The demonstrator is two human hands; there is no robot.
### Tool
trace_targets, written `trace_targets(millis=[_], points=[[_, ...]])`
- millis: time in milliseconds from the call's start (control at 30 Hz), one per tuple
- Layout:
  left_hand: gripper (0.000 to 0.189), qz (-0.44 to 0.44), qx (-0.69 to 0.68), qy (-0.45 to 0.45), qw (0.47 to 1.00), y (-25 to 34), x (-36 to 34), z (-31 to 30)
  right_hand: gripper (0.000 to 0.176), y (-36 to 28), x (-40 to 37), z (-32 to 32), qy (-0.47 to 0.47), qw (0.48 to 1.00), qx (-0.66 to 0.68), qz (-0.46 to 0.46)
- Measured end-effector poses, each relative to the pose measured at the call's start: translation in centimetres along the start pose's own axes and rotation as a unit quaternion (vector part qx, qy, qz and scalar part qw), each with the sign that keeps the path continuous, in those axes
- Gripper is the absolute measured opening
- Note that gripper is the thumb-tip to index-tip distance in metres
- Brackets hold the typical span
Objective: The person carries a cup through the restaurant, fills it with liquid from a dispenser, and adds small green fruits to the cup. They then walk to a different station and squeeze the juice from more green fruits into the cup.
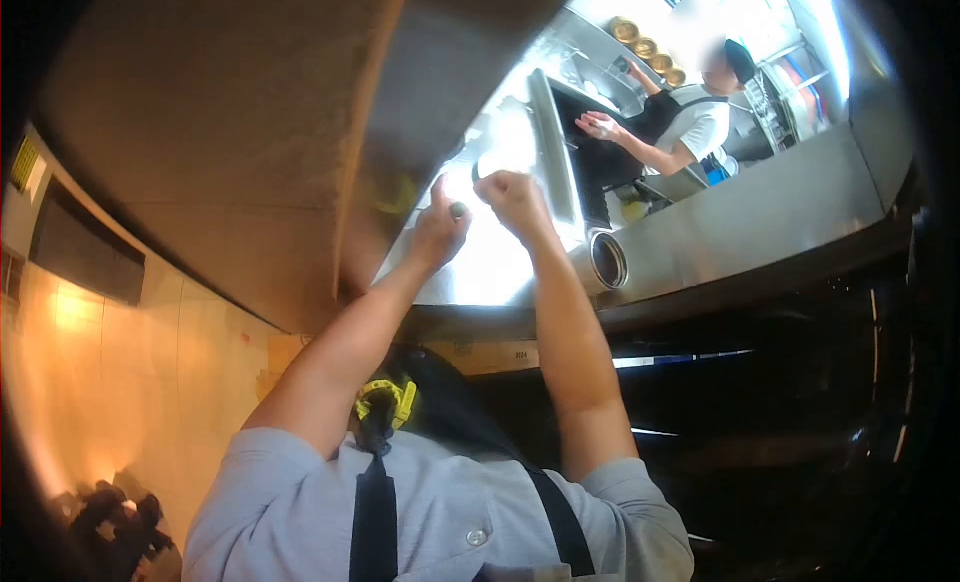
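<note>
My left hand [438, 230] is closed, raised over a brightly lit metal counter [490, 272]. From its curled fingers shows the round greenish end [459, 210] of a small thing; its kind cannot be made out. Close beside it, to the right, my right hand [513, 204] is curled into a fist over the same counter. Whatever that fist holds is hidden by the fingers and glare. The two hands look slightly apart.
A metal ledge [760, 212] with a round dark opening [608, 259] runs along the right. Beyond it a co-worker [690, 122] in a cap and apron stands by a dark-topped metal unit [548, 122]. Several gold-coloured round containers [646, 48] line the back. A brown panel [200, 112] fills the upper left.
</note>
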State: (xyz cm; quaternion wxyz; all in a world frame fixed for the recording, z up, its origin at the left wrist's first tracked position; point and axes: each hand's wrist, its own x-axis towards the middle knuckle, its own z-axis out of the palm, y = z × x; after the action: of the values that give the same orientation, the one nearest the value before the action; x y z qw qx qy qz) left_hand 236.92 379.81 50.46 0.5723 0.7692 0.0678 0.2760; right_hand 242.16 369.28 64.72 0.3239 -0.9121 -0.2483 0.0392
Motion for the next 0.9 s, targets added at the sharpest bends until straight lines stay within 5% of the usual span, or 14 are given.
trace_targets(millis=[300,400,500,633,700,733,800,900], points=[[0.084,0.041,0.028,0.008,0.999,-2.0,-0.1,1.2,0.024,0.2,-2.0,2.5,-0.076,0.997,0.015,0.005],[0.086,0.062,0.021,0.028,0.997,-1.7,-0.1,1.0,0.030,3.3,-1.5,3.8,-0.010,0.985,0.171,0.015],[0.089,0.068,0.019,0.041,0.997,-2.1,-0.1,1.7,0.035,3.7,-2.1,1.9,-0.026,0.887,0.459,0.030],[0.086,-0.012,-0.032,-0.011,0.999,-0.4,-0.4,1.3,0.037,2.0,-3.6,-0.8,-0.082,0.782,0.618,0.015],[0.082,0.030,-0.040,0.006,0.999,-2.2,-0.1,1.9,0.040,1.9,-4.6,-2.2,-0.062,0.774,0.630,0.014],[0.067,0.000,-0.035,0.004,0.999,-1.9,-0.1,1.6,0.041,1.4,-4.6,-2.4,-0.068,0.764,0.641,0.006],[0.065,0.009,-0.014,0.028,0.999,-3.2,0.5,1.1,0.046,0.3,-6.0,-5.3,0.021,0.850,0.525,0.033],[0.064,0.020,-0.003,0.034,0.999,-2.8,0.5,1.9,0.049,-0.3,-7.4,-10.6,0.072,0.883,0.464,0.006]])
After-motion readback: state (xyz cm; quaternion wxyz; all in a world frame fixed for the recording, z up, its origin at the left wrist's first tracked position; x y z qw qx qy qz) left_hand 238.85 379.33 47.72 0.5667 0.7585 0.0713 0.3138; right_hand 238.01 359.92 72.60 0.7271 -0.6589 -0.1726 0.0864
